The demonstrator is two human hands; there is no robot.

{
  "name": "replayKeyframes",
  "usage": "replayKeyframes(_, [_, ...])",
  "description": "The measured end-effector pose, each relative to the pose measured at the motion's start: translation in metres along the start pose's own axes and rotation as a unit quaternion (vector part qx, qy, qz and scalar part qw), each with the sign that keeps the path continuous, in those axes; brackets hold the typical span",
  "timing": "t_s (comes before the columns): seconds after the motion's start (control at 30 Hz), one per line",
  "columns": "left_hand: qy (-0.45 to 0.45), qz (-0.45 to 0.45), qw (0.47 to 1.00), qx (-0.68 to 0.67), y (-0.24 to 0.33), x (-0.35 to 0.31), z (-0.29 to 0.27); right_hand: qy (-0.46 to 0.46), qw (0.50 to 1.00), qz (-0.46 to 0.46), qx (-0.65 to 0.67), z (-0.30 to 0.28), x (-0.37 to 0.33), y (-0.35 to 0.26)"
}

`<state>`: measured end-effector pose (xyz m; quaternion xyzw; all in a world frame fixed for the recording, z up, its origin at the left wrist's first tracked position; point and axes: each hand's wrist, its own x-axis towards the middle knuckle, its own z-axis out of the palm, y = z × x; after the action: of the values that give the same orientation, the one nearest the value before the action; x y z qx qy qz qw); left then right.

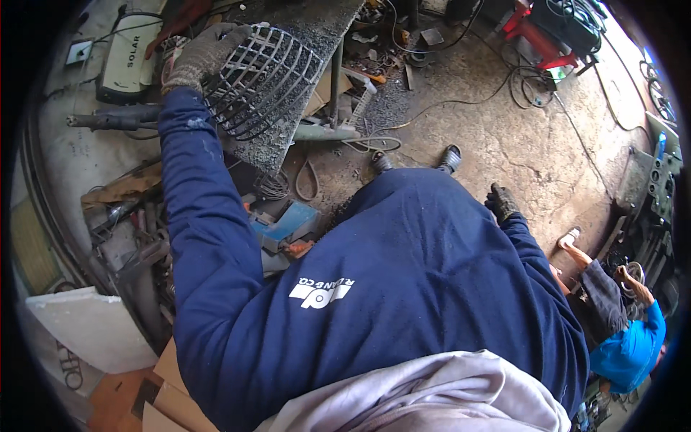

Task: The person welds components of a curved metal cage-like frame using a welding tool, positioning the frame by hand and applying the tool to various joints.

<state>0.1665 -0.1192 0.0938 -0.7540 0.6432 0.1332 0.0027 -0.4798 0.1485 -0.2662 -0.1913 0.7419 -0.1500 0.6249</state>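
Wide brown floor (497,137) here, opening out to the right of the table (325,32), which is all grit, its long right edge slanting down to a corner near the person's belly. A co-worker (622,349) in a blue top takes up the lower right rim, well apart from the table. And there's the grille (270,75), a curved black cage on the tabletop at upper left, just a narrow gritty margin between its bars and that right edge! Left side's tighter: a pale case (131,57) and a pipe (115,117) crowd the forearm. Now the left hand (206,57), grey-gloved, grasping the grille's upper left rim. The right hand (502,202), dark-gloved, hangs over the floor, well away from the table, fingers bent; whether it's clenched, I can't tell. Thinnest of all, a cable (446,108) snakes across the concrete.
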Motion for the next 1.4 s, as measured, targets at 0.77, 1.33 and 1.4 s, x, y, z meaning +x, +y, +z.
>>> replayKeyframes(0.77, [0.307, 0.119, 0.934, -0.141, -0.003, -0.122, 0.016, -0.032, 0.997, 0.011, 0.065, 0.002, 0.043, -0.019])
replayKeyframes(1.33, [0.283, 0.109, 0.941, -0.148, 0.008, -0.123, 0.011, -0.033, 0.996, 0.027, 0.073, 0.012, 0.044, -0.04])
replayKeyframes(1.4, [0.271, 0.109, 0.946, -0.138, 0.011, -0.125, 0.008, -0.035, 0.997, 0.024, 0.067, 0.01, 0.045, -0.04])
